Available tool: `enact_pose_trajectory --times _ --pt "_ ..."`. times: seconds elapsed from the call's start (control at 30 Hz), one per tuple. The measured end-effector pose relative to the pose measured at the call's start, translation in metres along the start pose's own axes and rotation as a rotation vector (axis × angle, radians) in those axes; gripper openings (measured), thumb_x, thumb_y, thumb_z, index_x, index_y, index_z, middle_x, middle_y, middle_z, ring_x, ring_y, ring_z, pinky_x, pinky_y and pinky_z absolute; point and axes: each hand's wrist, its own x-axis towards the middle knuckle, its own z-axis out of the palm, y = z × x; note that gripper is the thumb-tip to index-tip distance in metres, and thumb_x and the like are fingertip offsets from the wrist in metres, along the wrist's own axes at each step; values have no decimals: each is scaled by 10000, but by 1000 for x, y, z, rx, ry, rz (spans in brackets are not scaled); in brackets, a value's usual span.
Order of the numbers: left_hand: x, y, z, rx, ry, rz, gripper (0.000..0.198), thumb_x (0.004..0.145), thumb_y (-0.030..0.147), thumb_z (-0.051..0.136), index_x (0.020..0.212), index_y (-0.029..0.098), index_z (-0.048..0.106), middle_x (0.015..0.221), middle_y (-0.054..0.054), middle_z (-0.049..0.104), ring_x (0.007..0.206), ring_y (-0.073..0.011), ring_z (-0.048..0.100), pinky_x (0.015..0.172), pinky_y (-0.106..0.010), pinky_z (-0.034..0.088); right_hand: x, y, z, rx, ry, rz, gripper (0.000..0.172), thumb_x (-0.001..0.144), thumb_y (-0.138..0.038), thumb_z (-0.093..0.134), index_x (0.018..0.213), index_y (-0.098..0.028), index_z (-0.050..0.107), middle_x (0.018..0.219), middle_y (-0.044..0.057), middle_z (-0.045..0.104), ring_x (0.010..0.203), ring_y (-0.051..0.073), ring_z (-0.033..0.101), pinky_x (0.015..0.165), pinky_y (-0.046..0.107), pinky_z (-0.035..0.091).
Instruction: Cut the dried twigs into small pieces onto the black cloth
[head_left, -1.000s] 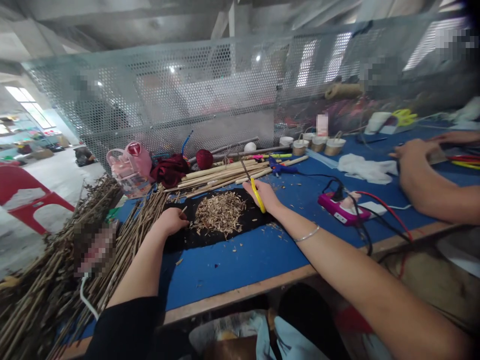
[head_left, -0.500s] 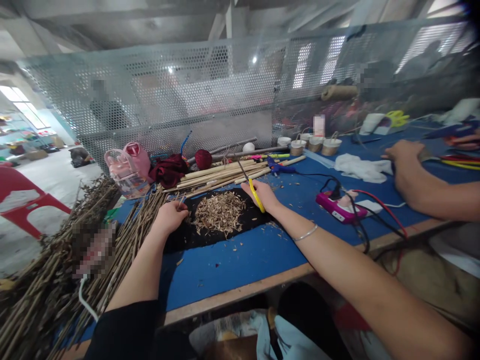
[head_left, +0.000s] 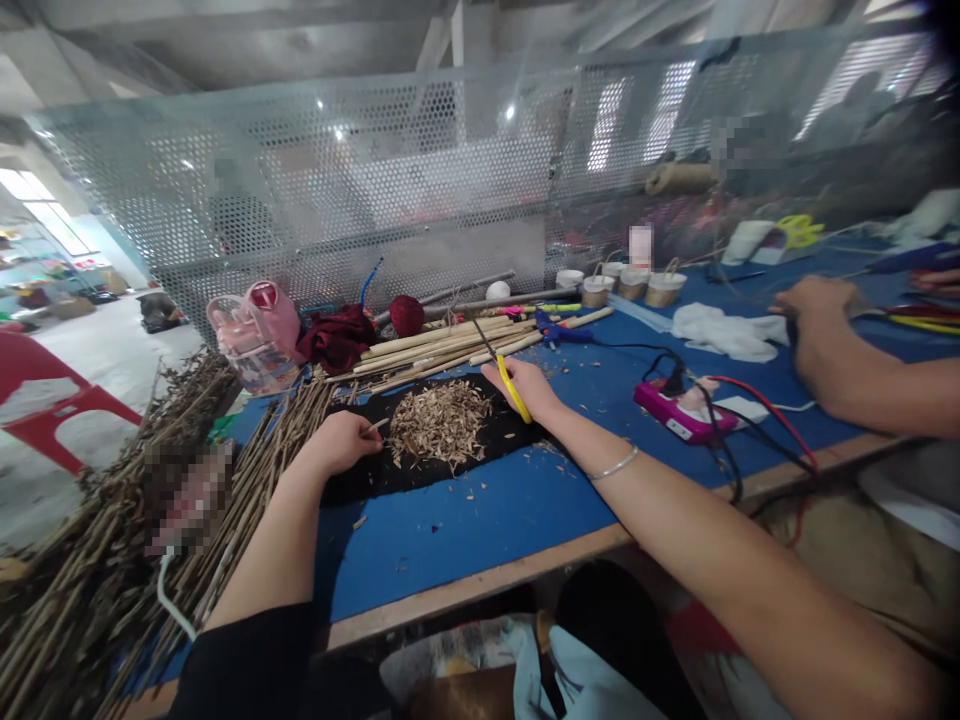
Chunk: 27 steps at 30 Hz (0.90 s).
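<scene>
Nearest: light-blue cloth (head_left: 574,670) below the wooden front edge of the bench (head_left: 465,545); bench top blue, a few loose chips scattered on it.

Left hand (head_left: 345,442): grip narrow, fingertips pinching a short stick piece (head_left: 375,427), its free end directed toward the chip pile. Hand placed over the left part of a black cloth (head_left: 360,484).

Chip pile (head_left: 441,425): heaped on the black cloth, between the two hands; pieces pale tan to brown, short, irregular.

Right hand (head_left: 536,390): at the right side of the pile, grip closed around yellow-handled scissors (head_left: 514,390). Blades point away from the body, toward the pale sticks; blade spread too fine to tell. Metal bracelet (head_left: 616,465) on the right forearm.

Left of the left hand: large bundle of thin brown stems (head_left: 259,475). Right of the right forearm: purple power strip (head_left: 679,415) with cables.

Beyond the hands: pale sticks (head_left: 435,345) laid side by side, blue glue gun (head_left: 561,333) near their right ends. White cloth (head_left: 727,332) near a co-worker's hand (head_left: 817,300).

Farther: dark red yarn ball (head_left: 406,315), pink bag (head_left: 270,318), small cups (head_left: 664,290). Behind these, a perforated panel (head_left: 360,200).
</scene>
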Motion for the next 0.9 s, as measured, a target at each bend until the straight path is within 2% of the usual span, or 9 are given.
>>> enact_pose_trajectory --times 0.2,0.3,0.47,0.57,0.8,0.9 --pt "-6 3 -11 -146 93 -54 261 644 405 586 745 200 711 635 1 656 610 -159 560 575 -243 360 -2 -5 -2 -48 -1 -33 474 764 -623 391 616 -185 496 540 -4 491 520 118 423 512 221 274" --pt "-7 8 -11 -231 152 -75 283 628 421 604 745 183 702 567 15 612 548 -138 510 536 -238 339 -5 -13 -5 -106 -52 -81 450 754 -618 420 660 -188 516 593 3 529 529 115 422 506 223 259" --pt "-4 16 -3 -461 360 -116 319 609 452 626 721 156 672 544 17 584 492 -111 466 490 -222 320 -13 -31 -15 -265 -245 -168 476 646 -679 520 738 -213 547 725 27 599 624 154 506 516 232 248" --pt "-1 22 4 -613 459 -132 360 608 468 631 766 147 667 592 5 613 502 -108 486 493 -215 336 -17 -39 -22 -290 -390 -191 514 612 -716 525 735 -218 563 729 43 613 642 177 532 515 237 255" --pt "1 34 14 -675 510 -110 340 621 445 636 770 141 675 632 -8 641 576 -121 531 560 -219 377 -22 -46 -38 -150 -616 -174 563 680 -732 424 741 -196 587 631 24 581 547 138 492 485 220 261" --pt "-2 40 14 -649 534 -94 342 630 454 627 765 144 677 621 -5 634 559 -118 516 551 -221 371 -23 -46 -40 -160 -651 -178 595 678 -753 392 722 -190 579 616 24 569 532 130 469 483 220 263"
